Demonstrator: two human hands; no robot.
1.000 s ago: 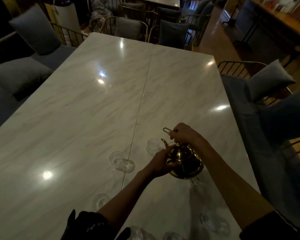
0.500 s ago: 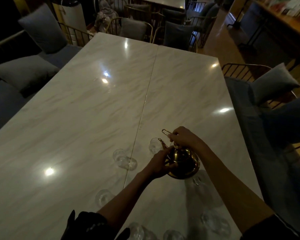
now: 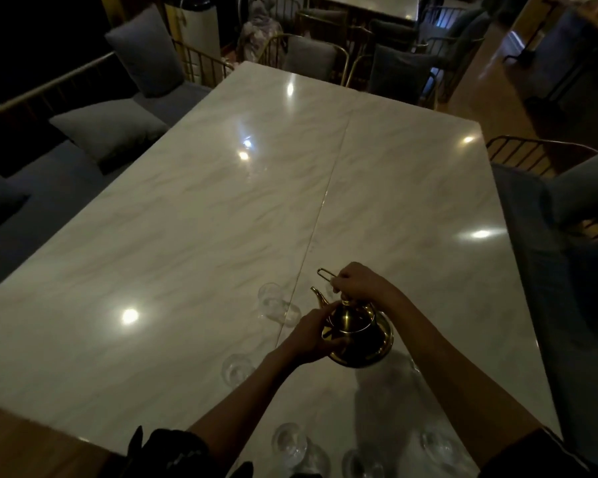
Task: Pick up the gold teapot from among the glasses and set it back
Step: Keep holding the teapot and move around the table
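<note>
The gold teapot sits low over the white marble table, near its front right part; I cannot tell if its base touches the top. My right hand grips the thin wire handle above the lid. My left hand curls round the pot's left side below the spout. Clear glasses stand around it: one to the left beyond the spout, one under my left forearm, and several at the near edge.
Grey cushions lie on a bench along the left side. A cushioned seat with a gold rail runs along the right. Chairs stand at the far end. A wooden surface fills the near left corner.
The view has tilted down and back, showing more glasses at the near edge. Both hands keep their hold on the teapot, which has hardly moved.
</note>
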